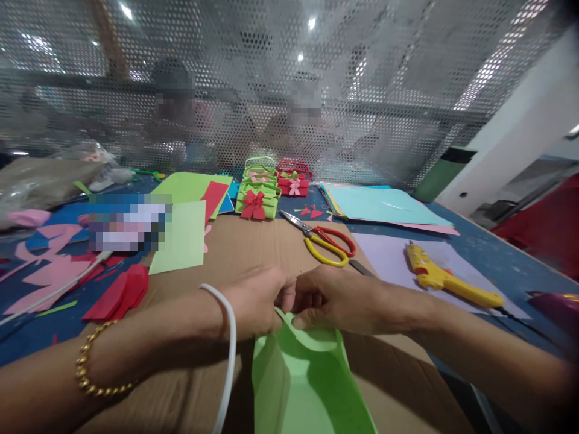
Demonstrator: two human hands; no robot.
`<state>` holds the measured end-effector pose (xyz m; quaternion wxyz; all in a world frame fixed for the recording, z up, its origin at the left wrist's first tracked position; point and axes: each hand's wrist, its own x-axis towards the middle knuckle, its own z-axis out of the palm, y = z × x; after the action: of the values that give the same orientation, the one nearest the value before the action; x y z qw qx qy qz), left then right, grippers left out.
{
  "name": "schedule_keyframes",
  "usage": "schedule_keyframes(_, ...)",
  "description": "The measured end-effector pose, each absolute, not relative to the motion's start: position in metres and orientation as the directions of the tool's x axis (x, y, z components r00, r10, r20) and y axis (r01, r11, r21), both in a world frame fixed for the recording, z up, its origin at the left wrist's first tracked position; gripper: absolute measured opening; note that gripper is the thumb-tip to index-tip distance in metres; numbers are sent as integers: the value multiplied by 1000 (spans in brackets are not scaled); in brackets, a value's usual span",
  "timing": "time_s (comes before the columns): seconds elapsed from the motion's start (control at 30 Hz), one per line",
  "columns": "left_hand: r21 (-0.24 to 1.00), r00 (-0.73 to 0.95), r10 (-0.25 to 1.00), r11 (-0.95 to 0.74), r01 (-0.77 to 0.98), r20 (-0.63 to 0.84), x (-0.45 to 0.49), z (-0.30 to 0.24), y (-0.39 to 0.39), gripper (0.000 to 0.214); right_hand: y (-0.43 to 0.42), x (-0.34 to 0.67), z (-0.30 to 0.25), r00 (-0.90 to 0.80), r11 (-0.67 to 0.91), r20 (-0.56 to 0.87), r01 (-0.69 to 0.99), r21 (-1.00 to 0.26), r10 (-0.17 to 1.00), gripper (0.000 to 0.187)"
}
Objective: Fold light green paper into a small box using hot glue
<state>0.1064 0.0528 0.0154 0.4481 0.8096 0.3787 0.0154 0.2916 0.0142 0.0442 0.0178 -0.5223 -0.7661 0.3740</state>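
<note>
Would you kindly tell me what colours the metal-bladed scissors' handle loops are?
One orange-red loop, one yellow loop, shown in the head view.

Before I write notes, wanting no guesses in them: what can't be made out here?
All in the head view:
Gripped edge of the green piece: partly hidden by the left hand and right hand.
Its near end: cut off by the bottom edge.
Grey strip by the scissors: one end seemingly hidden by the right wrist.
Purple object: cut off by the right edge.
White device: blurred by pixelation.
</note>
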Motion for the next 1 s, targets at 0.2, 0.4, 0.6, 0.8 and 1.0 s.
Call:
schedule_keyframes(0.2, 768, 740, 614, -323, 553, -275, 105, 14, 54, 28, 11, 287, 47, -410, 137, -371, 803, -580, 833, 18)
schedule_keyframes(0.4, 886, 821, 491, -184, 425, -292, 104, 18, 55, 34, 8, 290, 44, -410, 162, -341, 807, -568, 846, 15)
schedule_keyframes(0.6, 852, 863, 313, -225, 473, -397, 93, 37, 68, 50, 7, 290, 41, -394, 190, -303, 826, -530, 868, 11)
schedule_keyframes(0.8, 751, 800, 471, -354, 558, -372, 100, 44, 56, 32, 2, 286, 38, -413, 250, -243, 827, -504, 878, 16)
schedule_keyframes(1.0, 604, 703, 581, -404, 687, -411, 107, 31, 47, 14, -2, 284, 40, -378, 225, -248, 847, -482, 892, 19)
